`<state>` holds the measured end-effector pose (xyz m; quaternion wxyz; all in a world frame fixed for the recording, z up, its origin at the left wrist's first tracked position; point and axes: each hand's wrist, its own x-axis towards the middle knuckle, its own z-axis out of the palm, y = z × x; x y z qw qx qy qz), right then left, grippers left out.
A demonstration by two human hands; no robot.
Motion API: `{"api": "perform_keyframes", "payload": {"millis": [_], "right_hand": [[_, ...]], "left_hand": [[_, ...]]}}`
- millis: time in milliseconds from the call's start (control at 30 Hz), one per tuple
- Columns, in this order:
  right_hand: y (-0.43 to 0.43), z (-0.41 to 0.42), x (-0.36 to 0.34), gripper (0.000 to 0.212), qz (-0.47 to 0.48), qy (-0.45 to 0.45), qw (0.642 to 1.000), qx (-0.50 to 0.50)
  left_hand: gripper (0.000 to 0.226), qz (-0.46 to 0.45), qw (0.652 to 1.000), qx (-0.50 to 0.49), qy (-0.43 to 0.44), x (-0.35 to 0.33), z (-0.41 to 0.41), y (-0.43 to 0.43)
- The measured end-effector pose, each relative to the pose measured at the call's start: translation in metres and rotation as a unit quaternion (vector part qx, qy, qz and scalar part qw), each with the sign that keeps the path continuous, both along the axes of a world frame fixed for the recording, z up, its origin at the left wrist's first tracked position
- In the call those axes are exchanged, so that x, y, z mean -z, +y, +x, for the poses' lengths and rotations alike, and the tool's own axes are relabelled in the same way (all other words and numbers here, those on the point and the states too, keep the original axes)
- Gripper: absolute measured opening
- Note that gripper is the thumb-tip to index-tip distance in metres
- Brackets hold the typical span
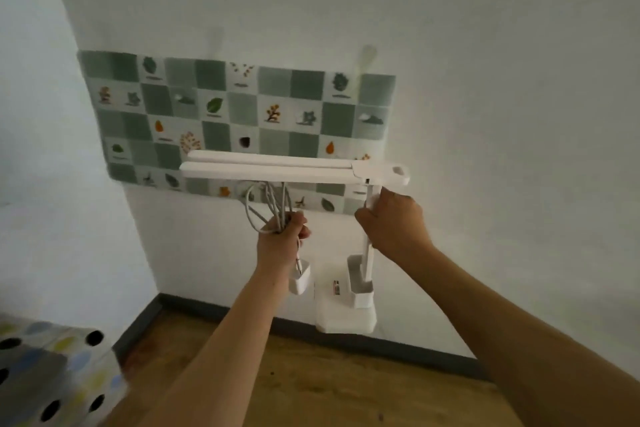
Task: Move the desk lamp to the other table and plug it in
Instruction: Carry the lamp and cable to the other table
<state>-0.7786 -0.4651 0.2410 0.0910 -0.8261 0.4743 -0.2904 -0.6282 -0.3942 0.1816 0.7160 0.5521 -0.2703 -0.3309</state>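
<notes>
White plastic all over on the desk lamp (294, 168), seen from the head camera held up in the air before a pale wall (485, 80), resting on no worktop.

Right hand (391, 222) curled round the upper part of the lamp's upright post, just below the hinge, fingers wrapped tight on it. Left hand (282, 239) clenched round a bundle of looped white cord (273, 199), loops standing up out of the fist toward the underside of the light bar. Dangling below that fist on a short run of cord, a white plug adapter (299, 279), just beside the lamp's base (346, 315).

Long flat light bar lying level, reaching leftward from the post above both hands; short end piece with a round hole at the right. Base hanging lowest, blocky, with a small label and an open cup-like holder (360, 284) at the foot of the post.

Behind, a green-and-white checked tile sticker (225, 107) with leaf pictures on the wall. Lower down, a wooden floor (311, 385) and, at lower left, a spotted cloth (52, 374).
</notes>
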Motion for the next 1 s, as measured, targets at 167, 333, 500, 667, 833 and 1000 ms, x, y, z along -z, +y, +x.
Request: {"api": "perform_keyframes", "payload": {"millis": [167, 333, 500, 667, 833, 1000], "right_hand": [[-0.047, -0.128, -0.004, 0.015, -0.004, -0.003, 0.992, 0.127], [-0.08, -0.242, 0.0, 0.015, 0.018, -0.036, 0.97, 0.241], [-0.118, -0.35, 0.004, 0.018, 0.041, -0.084, 0.938, 0.333], [-0.158, -0.453, -0.003, 0.013, 0.03, -0.086, 0.901, 0.425], [-0.171, -0.549, -0.004, 0.016, 0.02, -0.092, 0.861, 0.499], [-0.171, -0.646, 0.005, 0.013, 0.02, -0.092, 0.816, 0.571]], "left_hand": [[0.01, 0.001, 0.993, 0.117, -0.017, -0.013, -0.122, -0.077], [0.015, 0.005, 0.971, 0.235, -0.037, -0.008, -0.237, -0.153], [0.018, 0.014, 0.94, 0.336, -0.053, -0.005, -0.343, -0.222], [0.018, 0.002, 0.899, 0.431, -0.071, -0.013, -0.461, -0.295], [0.02, 0.002, 0.863, 0.502, -0.06, -0.013, -0.582, -0.34], [0.022, 0.028, 0.824, 0.563, -0.047, -0.002, -0.697, -0.359]]}}
